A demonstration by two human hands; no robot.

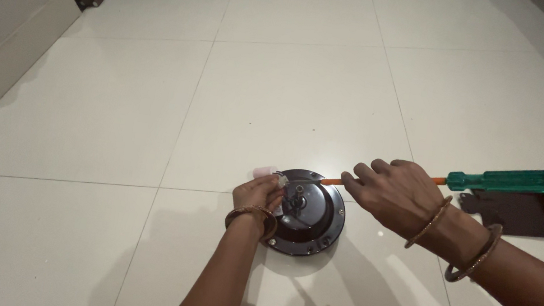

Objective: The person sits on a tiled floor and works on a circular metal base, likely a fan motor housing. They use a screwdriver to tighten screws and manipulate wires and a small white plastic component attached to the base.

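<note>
Left hand (259,191), forearm rising from the near edge, was curled with fingertips pinched together and a bangle at the wrist. Right hand (393,190) reached in from the right, knuckles up, fingers curled, two bangles along its forearm.

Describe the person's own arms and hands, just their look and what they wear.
Both forearms are bare, with no sleeves in view. The left hand has thin metal bangles, brownish gold, around its wrist. The right hand has one thin bangle at the wrist and a second, thicker one a little further up the forearm, of the same brownish metal. Neither hand wears a glove; rings cannot be made out.
</note>
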